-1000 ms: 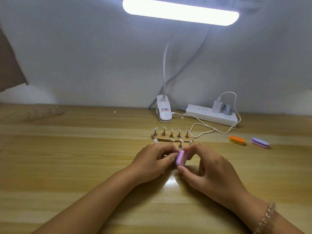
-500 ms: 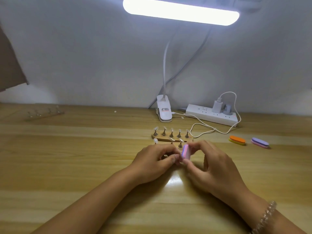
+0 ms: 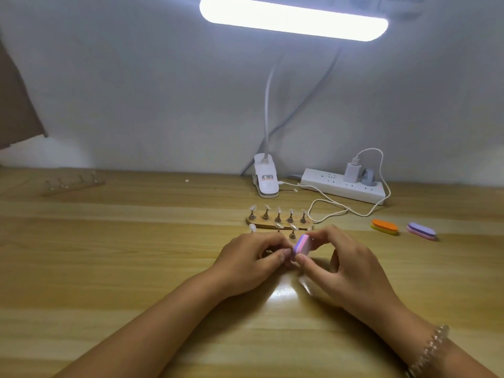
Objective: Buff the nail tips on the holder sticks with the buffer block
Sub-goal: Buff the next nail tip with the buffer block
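The right hand (image 3: 346,264) pinches the pink and purple buffer block (image 3: 301,244) between thumb and forefinger, tilted on edge just above the bench (image 3: 131,257). The left hand (image 3: 249,257) is curled with its thumb tip right against the block. Whatever it pinches is hidden behind the fingers, so I cannot tell what it holds. A beaded bracelet (image 3: 432,346) sits on the right wrist.

Just beyond the hands a wooden stand (image 3: 259,224) carries a row of holder sticks (image 3: 278,216), each topped with a pale nail tip (image 3: 253,207). More tips show in a nearer row, partly hidden by the fingers.

To the right lie an orange and yellow buffer (image 3: 384,226) and a purple and pink buffer (image 3: 421,231), near each other but apart. Behind the stand is a white lamp clip (image 3: 266,182) with a small label, its writing too blurred to read. Beside it, a white power strip (image 3: 341,186) holds a white charger (image 3: 353,171) and a grey plug (image 3: 368,178), and a white cable (image 3: 327,211) loops forward from there. A second stand (image 3: 73,184) lies far left, and the lit lamp bar (image 3: 293,19) hangs overhead.
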The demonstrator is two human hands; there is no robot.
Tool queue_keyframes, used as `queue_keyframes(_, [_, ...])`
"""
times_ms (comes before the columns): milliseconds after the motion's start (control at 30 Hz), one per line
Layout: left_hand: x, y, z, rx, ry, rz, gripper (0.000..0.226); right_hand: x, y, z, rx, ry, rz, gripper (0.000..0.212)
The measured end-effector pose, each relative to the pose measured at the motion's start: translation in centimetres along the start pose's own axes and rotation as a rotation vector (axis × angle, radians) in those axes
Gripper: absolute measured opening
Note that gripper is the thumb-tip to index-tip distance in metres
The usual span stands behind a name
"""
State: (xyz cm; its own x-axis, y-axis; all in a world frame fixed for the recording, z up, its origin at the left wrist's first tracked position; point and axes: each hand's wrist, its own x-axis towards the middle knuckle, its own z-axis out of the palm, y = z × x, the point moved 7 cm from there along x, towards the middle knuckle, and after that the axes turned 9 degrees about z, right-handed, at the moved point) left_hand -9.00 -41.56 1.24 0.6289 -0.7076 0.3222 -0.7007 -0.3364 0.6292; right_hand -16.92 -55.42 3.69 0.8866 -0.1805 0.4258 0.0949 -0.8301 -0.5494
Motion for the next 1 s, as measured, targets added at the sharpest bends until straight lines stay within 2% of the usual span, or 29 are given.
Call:
queue_keyframes(133, [-0.1, -0.1, 0.1, 0.030, -0.005, 0.014, 0.019, -1.0, -1.4, 0.2, -0.073, -0.020, -0.098, 0.025])
queue_keyframes(267, [0.0, -0.1, 0.1, 0.035, -0.002, 0.015, 0.016, -0.2, -0.4, -0.1, -0.033, 0.007, -0.003, 0.025])
queue_keyframes(433, [0.0, -0.1, 0.1, 0.042, 0.002, 0.025, 0.021, -1.0, -1.6, 0.3, -0.080, -0.031, -0.100, 0.029])
queue_keyframes(533, [0.1, -0.2, 0.1, 0.045, 0.003, 0.024, 0.014, -0.2, -0.5, -0.3, -0.021, 0.023, -0.011, 0.026])
queue_keyframes(667, [0.0, -0.1, 0.1, 0.037, 0.006, 0.011, 0.022, -0.9, -1.6, 0.2, -0.095, -0.007, -0.117, 0.028])
queue_keyframes(833, [0.0, -0.1, 0.1, 0.024, 0.004, 0.016, 0.014, -0.1, -0.4, -0.2, -0.040, 0.031, -0.012, 0.027])
queue_keyframes(933, [-0.1, -0.1, 0.1, 0.050, 0.006, 0.028, 0.015, -0.8, -1.4, 0.2, -0.101, 0.005, -0.095, 0.026])
queue_keyframes(1000, [0.0, -0.1, 0.0, 0.052, 0.010, 0.025, 0.016, -0.6, -1.3, 0.1, -0.062, -0.019, -0.069, 0.024])
